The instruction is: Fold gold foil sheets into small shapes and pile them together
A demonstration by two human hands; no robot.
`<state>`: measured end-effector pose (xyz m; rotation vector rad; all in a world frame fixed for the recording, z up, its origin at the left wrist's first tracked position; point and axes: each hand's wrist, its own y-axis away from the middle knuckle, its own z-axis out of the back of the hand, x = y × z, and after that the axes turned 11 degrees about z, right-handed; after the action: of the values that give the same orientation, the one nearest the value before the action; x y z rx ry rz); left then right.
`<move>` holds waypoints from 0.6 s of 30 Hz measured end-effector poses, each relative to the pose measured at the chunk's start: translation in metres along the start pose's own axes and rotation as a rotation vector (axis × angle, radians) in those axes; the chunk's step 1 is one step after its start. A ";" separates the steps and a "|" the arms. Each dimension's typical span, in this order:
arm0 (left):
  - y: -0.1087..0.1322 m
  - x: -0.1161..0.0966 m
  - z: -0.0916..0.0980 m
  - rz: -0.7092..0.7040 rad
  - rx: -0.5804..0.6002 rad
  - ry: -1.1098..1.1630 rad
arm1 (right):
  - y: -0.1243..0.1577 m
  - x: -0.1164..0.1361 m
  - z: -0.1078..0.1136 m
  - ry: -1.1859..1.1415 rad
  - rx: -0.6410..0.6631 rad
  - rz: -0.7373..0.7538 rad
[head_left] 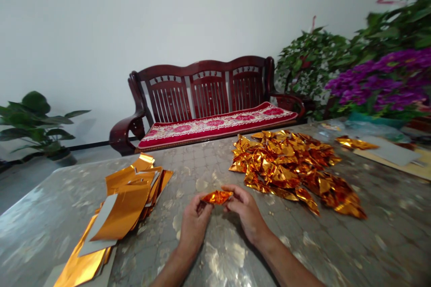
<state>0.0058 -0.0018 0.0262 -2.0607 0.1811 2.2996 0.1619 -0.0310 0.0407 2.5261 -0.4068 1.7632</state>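
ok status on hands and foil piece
Left hand, right hand: on opposite ends of small folded gold foil piece. Shiny gold foil heap: off right, touching neither hand.

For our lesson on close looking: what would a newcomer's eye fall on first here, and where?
Probably the heap of shiny gold folded pieces on the table, right of centre. Next might come the small gold piece held between the left hand and right hand at lower centre, then the purple flowers at the right edge.
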 end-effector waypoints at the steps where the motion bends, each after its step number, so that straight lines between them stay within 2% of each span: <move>1: -0.001 0.002 0.000 0.002 0.003 -0.006 | 0.000 0.000 0.001 -0.013 0.021 -0.003; 4: -0.002 0.006 0.001 0.028 -0.002 -0.042 | -0.001 -0.001 0.003 0.018 0.021 0.007; 9: -0.001 0.012 -0.002 0.091 0.079 -0.003 | -0.008 -0.005 0.006 0.231 -0.069 0.073; 11: -0.001 0.015 -0.003 0.114 0.066 0.023 | -0.013 -0.002 0.013 0.288 -0.113 0.137; 14: -0.002 0.022 -0.001 0.113 -0.007 0.061 | -0.023 0.013 0.033 0.398 -0.258 0.297; 18: -0.010 0.032 0.008 0.161 -0.026 -0.005 | -0.035 0.038 0.074 0.559 -0.580 0.530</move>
<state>-0.0042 0.0080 -0.0049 -2.1255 0.3301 2.4086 0.2500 -0.0175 0.0542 1.5358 -1.3836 1.9990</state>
